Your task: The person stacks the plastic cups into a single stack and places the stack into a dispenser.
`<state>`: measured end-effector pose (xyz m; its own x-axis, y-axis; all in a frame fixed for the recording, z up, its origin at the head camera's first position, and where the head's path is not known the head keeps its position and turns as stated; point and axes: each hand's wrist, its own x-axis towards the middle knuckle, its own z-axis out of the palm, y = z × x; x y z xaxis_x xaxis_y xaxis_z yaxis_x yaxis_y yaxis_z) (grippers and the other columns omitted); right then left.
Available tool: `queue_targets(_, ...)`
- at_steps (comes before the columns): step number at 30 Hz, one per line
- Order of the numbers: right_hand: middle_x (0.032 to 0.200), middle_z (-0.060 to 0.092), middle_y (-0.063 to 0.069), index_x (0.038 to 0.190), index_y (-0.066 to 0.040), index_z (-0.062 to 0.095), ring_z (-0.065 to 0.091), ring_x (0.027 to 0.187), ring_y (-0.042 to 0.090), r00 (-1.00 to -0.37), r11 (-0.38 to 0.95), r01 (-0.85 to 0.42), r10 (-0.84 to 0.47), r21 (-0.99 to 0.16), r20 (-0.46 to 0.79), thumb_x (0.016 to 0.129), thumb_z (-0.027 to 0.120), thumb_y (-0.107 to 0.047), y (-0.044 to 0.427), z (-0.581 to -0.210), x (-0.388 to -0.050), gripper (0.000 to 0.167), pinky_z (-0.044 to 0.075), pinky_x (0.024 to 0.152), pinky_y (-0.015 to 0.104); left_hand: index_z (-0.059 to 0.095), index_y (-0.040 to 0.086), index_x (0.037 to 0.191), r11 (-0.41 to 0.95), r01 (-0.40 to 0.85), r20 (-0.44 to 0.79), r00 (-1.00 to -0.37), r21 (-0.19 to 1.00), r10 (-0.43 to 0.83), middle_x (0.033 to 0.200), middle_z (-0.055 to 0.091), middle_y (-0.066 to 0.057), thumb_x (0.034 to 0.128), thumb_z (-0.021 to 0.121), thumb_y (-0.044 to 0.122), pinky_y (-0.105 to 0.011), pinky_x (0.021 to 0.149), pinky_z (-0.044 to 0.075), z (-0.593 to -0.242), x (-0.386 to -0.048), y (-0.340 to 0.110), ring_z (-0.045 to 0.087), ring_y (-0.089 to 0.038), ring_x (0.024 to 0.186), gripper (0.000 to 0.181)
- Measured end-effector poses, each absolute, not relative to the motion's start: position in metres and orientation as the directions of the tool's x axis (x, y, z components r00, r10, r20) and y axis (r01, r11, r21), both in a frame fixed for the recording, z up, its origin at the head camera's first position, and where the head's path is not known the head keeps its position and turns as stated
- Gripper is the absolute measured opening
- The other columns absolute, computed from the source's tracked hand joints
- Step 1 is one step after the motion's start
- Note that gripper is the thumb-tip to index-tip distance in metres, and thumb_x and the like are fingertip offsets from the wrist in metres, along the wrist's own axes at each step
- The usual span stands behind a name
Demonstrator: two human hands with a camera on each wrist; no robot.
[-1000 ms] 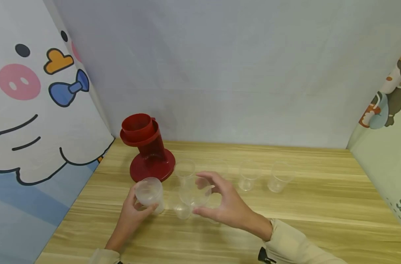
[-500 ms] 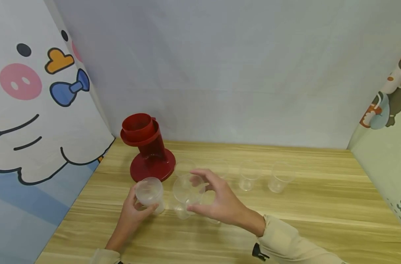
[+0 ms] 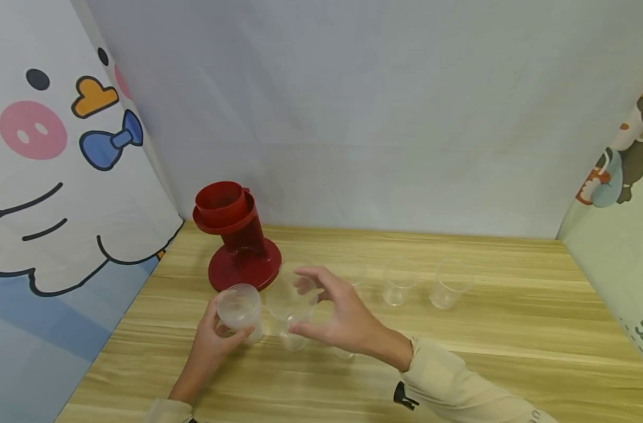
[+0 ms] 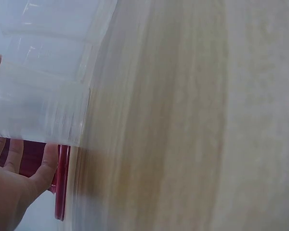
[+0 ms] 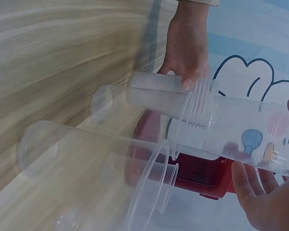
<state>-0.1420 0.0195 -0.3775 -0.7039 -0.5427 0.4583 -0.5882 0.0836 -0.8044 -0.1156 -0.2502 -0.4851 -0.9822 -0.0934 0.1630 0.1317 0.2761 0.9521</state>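
Observation:
My left hand grips a stack of clear plastic cups at the left of the table, thumb on the near side. Between the thumb and fingers of my right hand is another clear plastic cup, just right of the stack. In the right wrist view this held cup lies across the picture, with fingertips below it and the thumb at the right edge. Beneath it in the head view stands a further cup on the table. Transparent walls overlap, so the cups' exact edges are hard to tell.
A red stand with a round base and a ring-shaped top stands behind the left hand. Clear cups, among them one cup and a rightmost cup, form a row on the wooden table. Cloth walls surround it.
My right hand has moved left with its cup, closer to the stack and over the standing cup. The left hand and its stack stay in place.

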Motion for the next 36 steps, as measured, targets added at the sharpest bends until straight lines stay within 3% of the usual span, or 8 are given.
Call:
queue_targets(8,0.111,0.061,0.014,0.130,-0.002,0.048,0.057,0.103,0.026,-0.711,0.103,-0.575,-0.554,-0.811,0.433,0.069,0.083,-0.006,0.011,-0.377,-0.146,0.071,0.051,0.079,0.039,0.036,0.010,0.138,0.278,0.117,0.148,-0.985,0.953,-0.090,0.130,0.046,-0.011,0.0752,0.079,0.004,-0.020,0.087,0.043,-0.485,-0.116,-0.250,0.045,-0.016,0.113,0.076)
queue_targets(18,0.115,0.059,0.002,0.131,-0.014,0.048,0.057,0.104,0.015,-0.690,0.089,-0.596,-0.566,-0.798,0.452,0.071,0.084,-0.017,0.004,-0.375,-0.150,0.070,0.051,0.079,0.029,0.036,0.011,0.139,0.287,0.124,0.154,-0.984,0.950,-0.085,0.130,0.046,-0.009,0.0761,0.078,0.005,-0.019,0.087,0.043,-0.485,-0.116,-0.250,0.045,-0.013,0.113,0.076)
queue_targets(28,0.117,0.058,0.000,0.134,-0.013,0.046,0.056,0.104,0.013,-0.687,0.084,-0.593,-0.572,-0.801,0.449,0.072,0.083,-0.017,-0.007,-0.372,-0.156,0.072,0.051,0.080,0.031,0.036,0.011,0.139,0.276,0.149,0.177,-0.981,0.949,-0.080,0.129,0.046,-0.008,0.0763,0.078,0.004,-0.019,0.086,0.043,-0.487,-0.117,-0.251,0.046,-0.010,0.112,0.076)
queue_targets(36,0.118,0.058,0.004,0.134,-0.016,0.045,0.057,0.107,0.018,-0.686,0.092,-0.586,-0.585,-0.805,0.433,0.073,0.083,-0.018,-0.016,-0.370,-0.160,0.072,0.051,0.080,0.038,0.037,0.012,0.139,0.280,0.148,0.177,-0.981,0.948,-0.082,0.129,0.046,-0.004,0.0756,0.078,0.004,-0.021,0.086,0.044,-0.489,-0.117,-0.252,0.047,-0.011,0.111,0.076)
